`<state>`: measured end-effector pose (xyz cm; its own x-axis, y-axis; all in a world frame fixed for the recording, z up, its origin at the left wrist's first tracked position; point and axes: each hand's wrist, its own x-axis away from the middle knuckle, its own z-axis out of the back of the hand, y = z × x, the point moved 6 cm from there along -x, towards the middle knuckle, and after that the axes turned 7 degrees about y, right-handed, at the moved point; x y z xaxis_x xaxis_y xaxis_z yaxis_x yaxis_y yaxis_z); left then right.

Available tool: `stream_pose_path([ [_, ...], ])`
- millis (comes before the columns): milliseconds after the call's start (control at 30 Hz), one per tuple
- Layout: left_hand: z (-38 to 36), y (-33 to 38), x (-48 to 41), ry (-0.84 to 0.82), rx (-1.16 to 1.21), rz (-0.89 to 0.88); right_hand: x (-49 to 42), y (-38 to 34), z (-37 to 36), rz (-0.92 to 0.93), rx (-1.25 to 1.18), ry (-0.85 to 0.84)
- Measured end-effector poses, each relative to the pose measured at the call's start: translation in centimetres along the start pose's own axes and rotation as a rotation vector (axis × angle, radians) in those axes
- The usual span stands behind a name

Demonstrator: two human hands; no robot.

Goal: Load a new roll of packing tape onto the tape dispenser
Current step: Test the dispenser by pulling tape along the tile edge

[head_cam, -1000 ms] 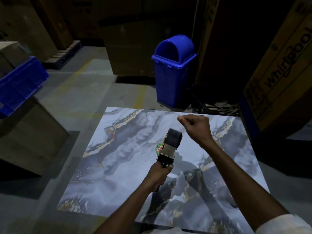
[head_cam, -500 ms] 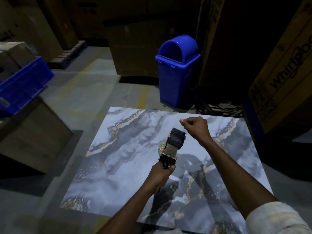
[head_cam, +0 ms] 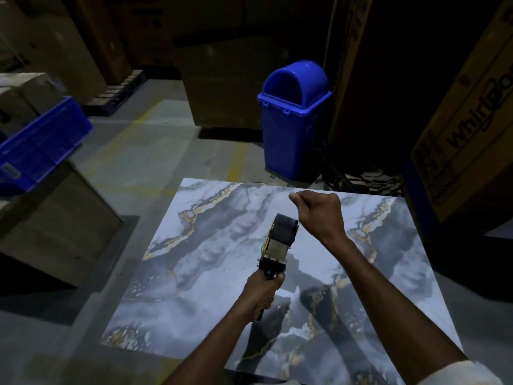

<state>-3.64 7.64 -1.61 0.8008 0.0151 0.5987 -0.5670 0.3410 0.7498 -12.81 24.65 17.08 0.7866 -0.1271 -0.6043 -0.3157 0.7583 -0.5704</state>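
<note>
Dim warehouse floor surrounds a marble-patterned table (head_cam: pixel 216 273). Over its middle, I see the left hand (head_cam: pixel 262 291) wrapped around the handle of the dispenser (head_cam: pixel 277 245), which is held above the table and points away from me. A dark roll (head_cam: pixel 283 227) sits at its far end. The right hand (head_cam: pixel 319 212) hovers just beside the roll, fingers curled, thumb against forefinger; I cannot tell whether it pinches anything. Beyond the table stand a blue bin (head_cam: pixel 293 120) and a crate (head_cam: pixel 41 145).
</note>
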Motion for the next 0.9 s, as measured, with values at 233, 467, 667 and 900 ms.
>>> stream_pose_path([
  [233, 0.7, 1.6, -1.0, -0.014, 0.146, -0.011, 2.7, -5.7, 2.9, 0.320, 0.012, 0.130],
  [467, 0.4, 2.7, -0.8, -0.084, 0.197, -0.039, 5.9, -8.1, 3.4, 0.522, 0.018, 0.103],
  [667, 0.2, 3.3, -0.9, -0.069, 0.181, -0.034, 7.1, -10.2, 4.5, 0.619, -0.023, 0.129],
  [900, -0.1, 1.0, -1.5, -0.001, 0.081, 0.052, 2.0, -6.7, 4.6, 0.268, -0.101, 0.145],
])
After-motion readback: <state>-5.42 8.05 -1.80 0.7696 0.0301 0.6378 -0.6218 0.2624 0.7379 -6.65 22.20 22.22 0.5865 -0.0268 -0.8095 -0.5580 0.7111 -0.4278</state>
